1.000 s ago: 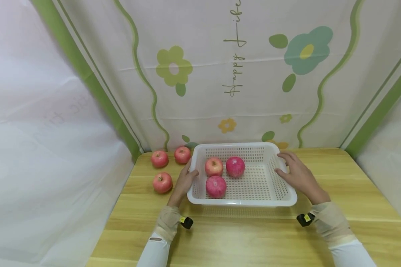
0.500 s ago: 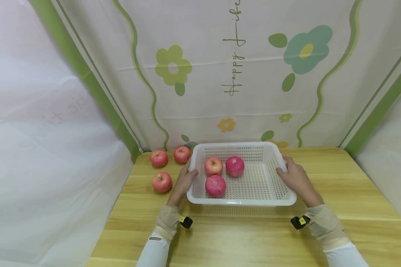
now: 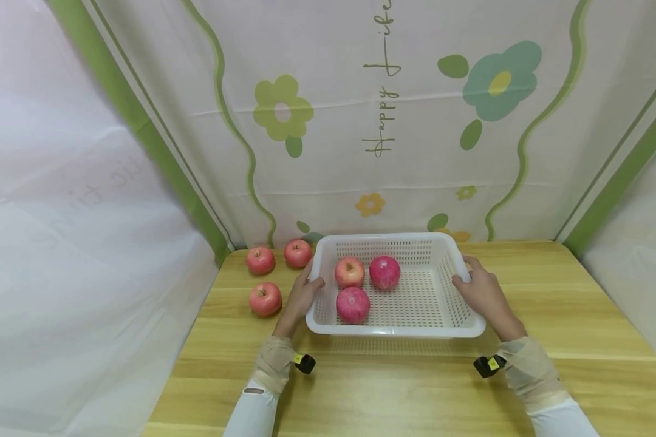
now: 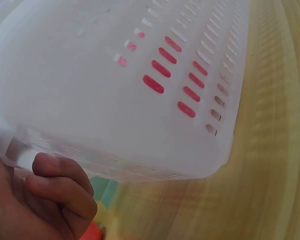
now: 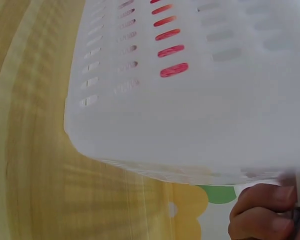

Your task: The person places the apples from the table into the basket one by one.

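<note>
A white perforated plastic basket point(image 3: 396, 331) stands near the back of the table, and both hands grip it by its short ends. My left hand point(image 3: 299, 301) hooks its thumb over the left rim; in the left wrist view its curled fingers point(image 4: 65, 187) show under that rim. On the opposite rim, my right hand point(image 3: 488, 297) has its thumb inside and its fingers point(image 5: 262, 210) curled beneath. Inside the basket's left half lie a paler apple point(image 3: 350, 272) and two deep pink round fruits, one at the back point(image 3: 384, 273) and one in front point(image 3: 353, 304).
Left of the basket, three red apples rest on the wooden table point(image 3: 393, 394): one at the back left point(image 3: 260, 260), one beside the basket's corner point(image 3: 297, 253), one nearer point(image 3: 265, 298). A white flowered curtain point(image 3: 328, 170) rises right behind the table's back edge.
My right hand has drawn in toward the basket, and its fingers have gone from lying over the right rim to curling beneath it. The left hand, basket and fruit keep their places.
</note>
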Demonstrator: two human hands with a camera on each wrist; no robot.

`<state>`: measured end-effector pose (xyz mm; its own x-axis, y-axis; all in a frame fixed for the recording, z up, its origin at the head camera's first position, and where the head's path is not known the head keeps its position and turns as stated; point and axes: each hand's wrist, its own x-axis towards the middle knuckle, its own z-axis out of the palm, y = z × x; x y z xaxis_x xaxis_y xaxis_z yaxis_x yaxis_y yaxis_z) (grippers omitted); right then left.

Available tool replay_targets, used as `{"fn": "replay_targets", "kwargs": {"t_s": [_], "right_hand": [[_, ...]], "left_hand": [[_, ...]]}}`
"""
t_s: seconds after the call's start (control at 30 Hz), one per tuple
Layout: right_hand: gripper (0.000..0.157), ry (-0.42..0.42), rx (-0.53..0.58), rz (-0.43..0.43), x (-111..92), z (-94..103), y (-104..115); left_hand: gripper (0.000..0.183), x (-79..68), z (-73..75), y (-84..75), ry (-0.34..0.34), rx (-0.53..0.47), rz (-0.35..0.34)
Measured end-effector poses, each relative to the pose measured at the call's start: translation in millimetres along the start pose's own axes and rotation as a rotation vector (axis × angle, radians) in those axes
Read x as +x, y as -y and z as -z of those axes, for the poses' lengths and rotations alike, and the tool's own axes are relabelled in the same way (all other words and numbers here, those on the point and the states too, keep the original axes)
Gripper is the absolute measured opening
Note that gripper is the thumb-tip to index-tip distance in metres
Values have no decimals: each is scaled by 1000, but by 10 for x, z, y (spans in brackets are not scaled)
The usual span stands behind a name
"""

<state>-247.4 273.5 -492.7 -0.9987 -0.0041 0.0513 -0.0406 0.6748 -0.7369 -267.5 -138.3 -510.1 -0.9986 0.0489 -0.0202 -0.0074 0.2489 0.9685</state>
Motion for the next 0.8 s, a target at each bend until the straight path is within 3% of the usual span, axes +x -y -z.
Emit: {"fn": "replay_targets", "kwargs": {"t_s": [0.37,0.53,0.8], "right_hand": [[70,20,7,-31,-11,9,15],[71,30,7,-42,-20,25,20],[72,19,11,-50,-15,-1,25]], "left_hand": [[74,-13,1,-44,13,3,-2],[66,-31,16,-88,12,73,31],[60,-14,92,-149,77,156,26]]}}
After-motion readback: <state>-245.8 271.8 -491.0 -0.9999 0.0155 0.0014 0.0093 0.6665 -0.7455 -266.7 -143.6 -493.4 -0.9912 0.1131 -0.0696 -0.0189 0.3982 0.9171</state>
